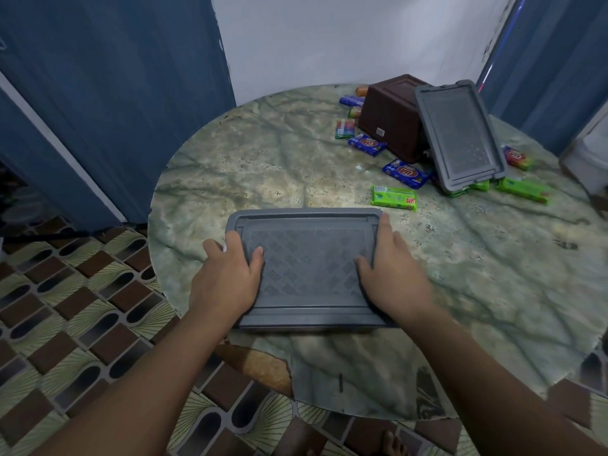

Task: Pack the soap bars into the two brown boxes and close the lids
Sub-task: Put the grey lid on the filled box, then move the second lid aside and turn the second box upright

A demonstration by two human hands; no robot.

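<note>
Both hands on the near lid!
Left hand and right hand grip the grey lid by its ends, thumbs on top; far right, a tipped brown box, soap bars scattered around it on the table.

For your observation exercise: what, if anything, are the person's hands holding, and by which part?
Both hands hold the near grey lid by its short ends: left hand on the left end, right hand on the right, thumbs on top.
</note>
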